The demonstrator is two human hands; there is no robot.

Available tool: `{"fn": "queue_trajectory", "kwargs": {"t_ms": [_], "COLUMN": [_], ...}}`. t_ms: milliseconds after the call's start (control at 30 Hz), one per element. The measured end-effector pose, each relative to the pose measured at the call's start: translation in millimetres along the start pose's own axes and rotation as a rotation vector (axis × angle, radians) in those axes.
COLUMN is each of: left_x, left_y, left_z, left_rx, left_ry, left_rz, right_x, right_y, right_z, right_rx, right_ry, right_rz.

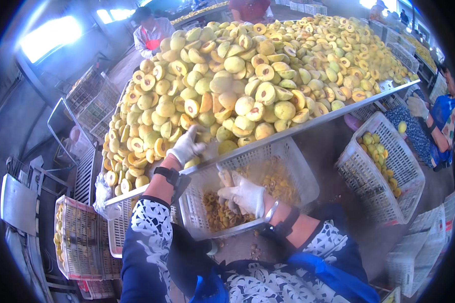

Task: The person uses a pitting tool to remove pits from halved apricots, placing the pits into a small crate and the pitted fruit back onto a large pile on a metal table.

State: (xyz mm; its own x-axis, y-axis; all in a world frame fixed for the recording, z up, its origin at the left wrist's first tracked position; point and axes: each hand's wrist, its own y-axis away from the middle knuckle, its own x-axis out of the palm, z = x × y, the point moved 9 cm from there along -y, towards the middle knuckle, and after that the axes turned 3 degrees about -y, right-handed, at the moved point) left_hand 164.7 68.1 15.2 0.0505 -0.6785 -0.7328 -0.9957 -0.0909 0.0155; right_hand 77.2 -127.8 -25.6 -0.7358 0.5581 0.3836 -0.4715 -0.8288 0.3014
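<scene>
My left hand (186, 146), in a white knit glove, reaches to the near edge of a large heap of halved yellow peaches (233, 89). Its thumb and forefinger are spread beside the fruit, with nothing visible between them. Many halves show brown pits or pit hollows. In my right hand (246, 195), also gloved, is a small hand tool with a wooden handle (225, 177); its working end is blurred. That hand is above a white plastic crate (301, 170) holding brownish-yellow scraps (227, 212), apparently pits with flesh. The heap lies on a metal-edged table (307, 127).
To the right stands a white crate (367, 181) with peaches, near a seated person's gloved hand (418, 106). Fruit-filled crates (87, 238) stand low on the left. Stacked crates (421, 242) are at lower right. Other people (151, 32) are beyond the heap.
</scene>
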Motion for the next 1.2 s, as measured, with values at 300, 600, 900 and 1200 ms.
{"fn": "queue_trajectory", "kwargs": {"t_ms": [300, 600, 900, 1200], "left_x": [24, 42, 29, 18], "left_y": [67, 85, 94, 108], "left_z": [-32, -32, 2, 6], "left_rx": [0.089, 0.108, -0.069, -0.055], "left_ry": [1.313, 1.19, 0.976, 0.958], "left_rz": [-0.105, -0.256, -0.596, -0.761], "right_x": [-11, 2, 22, 39], "right_y": [-16, -28, -47, -47], "right_z": [38, 33, 19, 16], "right_rx": [-0.356, -0.248, -0.244, -0.185], "right_ry": [0.453, 0.697, 0.897, 0.902], "right_rz": [-0.27, -0.312, -0.298, -0.216]}}
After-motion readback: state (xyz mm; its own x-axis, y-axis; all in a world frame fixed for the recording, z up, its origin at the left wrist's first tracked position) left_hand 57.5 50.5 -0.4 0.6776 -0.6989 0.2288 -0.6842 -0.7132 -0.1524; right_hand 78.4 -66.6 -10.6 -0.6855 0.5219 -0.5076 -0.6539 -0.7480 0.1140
